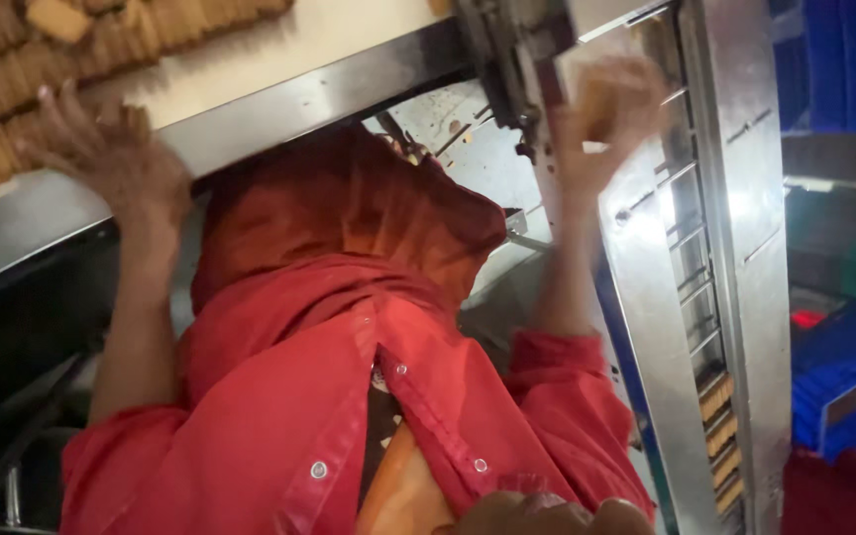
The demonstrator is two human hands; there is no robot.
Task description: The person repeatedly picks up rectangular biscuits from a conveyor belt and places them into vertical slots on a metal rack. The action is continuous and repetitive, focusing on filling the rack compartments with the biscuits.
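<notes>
1. Head view: left hand (101,149), upper left, lay spread wide on biscuit rows (12,79) at the steel conveyor edge (279,109).
2. Right hand (601,119), upper centre-right, gripped a small biscuit stack (596,99) beside the steel feed chute (705,297).
3. Risk, judged: blurred stack might slip and crumble; red sleeve (567,376) could snag the machine.

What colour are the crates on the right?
Blue crates, seen best in the head view, beside the metal chute.

Left hand (111,149) on biscuit rows (12,69); right hand (601,114) grips biscuits (596,99) at chute (691,287).
</notes>
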